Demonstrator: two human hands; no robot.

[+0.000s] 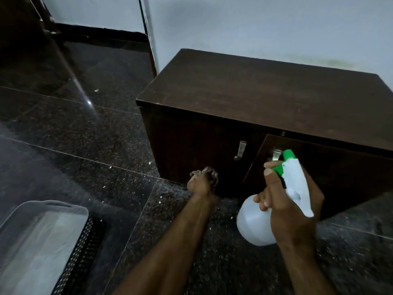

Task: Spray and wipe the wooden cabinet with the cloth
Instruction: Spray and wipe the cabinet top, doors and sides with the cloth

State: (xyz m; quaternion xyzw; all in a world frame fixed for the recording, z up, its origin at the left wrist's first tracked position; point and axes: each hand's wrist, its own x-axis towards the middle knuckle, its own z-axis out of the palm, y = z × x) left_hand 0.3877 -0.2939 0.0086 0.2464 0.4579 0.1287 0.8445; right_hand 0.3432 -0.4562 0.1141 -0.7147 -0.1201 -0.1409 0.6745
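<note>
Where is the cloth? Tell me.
The cloth is bunched in the left hand, low against the wooden cabinet front, below the left door handle.

A dark speckled stone floor point(85, 128), scattered with pale crumbs, carries the dark wooden cabinet point(255, 99) against the wall, one door ajar, and a black perforated basket point(83, 248) lined with clear plastic at the near left
</note>
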